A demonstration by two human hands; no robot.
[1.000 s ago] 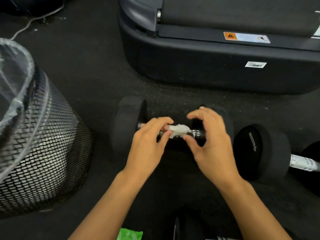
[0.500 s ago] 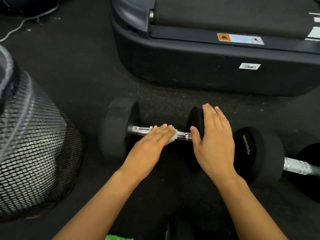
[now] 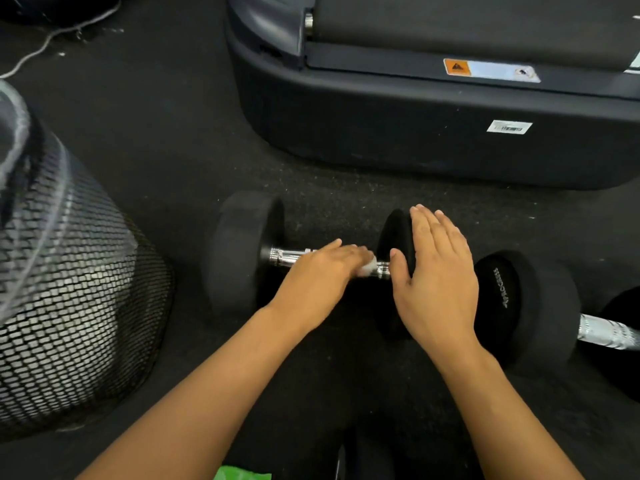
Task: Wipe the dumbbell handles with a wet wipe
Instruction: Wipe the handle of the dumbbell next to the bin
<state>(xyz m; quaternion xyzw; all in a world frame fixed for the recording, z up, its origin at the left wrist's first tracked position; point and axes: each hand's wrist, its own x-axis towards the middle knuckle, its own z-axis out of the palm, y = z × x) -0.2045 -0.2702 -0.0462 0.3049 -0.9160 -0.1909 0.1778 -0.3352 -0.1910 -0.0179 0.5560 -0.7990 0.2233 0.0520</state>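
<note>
bin: a black mesh wastebasket (image 3: pixel 69 306) with a crinkly clear liner sat at the left edge of the floor (image 3: pixel 156 140), well apart from the action.
what changed: half a second back the left hand was near the middle of the bar; here it had slid right, up toward the inner face of the right weight. A second back both hands were pinching the wipe, so the fiddling was over and real wiping had started, I'd say.
left hand: the left hand (image 3: pixel 318 275) lay flat, fingers together, pressing the wet wipe (image 3: pixel 367 268) onto the handle (image 3: pixel 287 256). Only a white crumpled bit peeked out.
near dumbbell: the dumbbell (image 3: pixel 242 251) rested on the floor in front of the treadmill base (image 3: pixel 415 133); shiny ridged chrome bar, matte rubbery round ends.
right hand: the right hand (image 3: pixel 436 282) was open, palm flat against the right weight, steadying it I guess.
second dumbbell: another dumbbell (image 3: pixel 526 306) lay just to the right, its knurled handle not yet touched by either hand.
</note>
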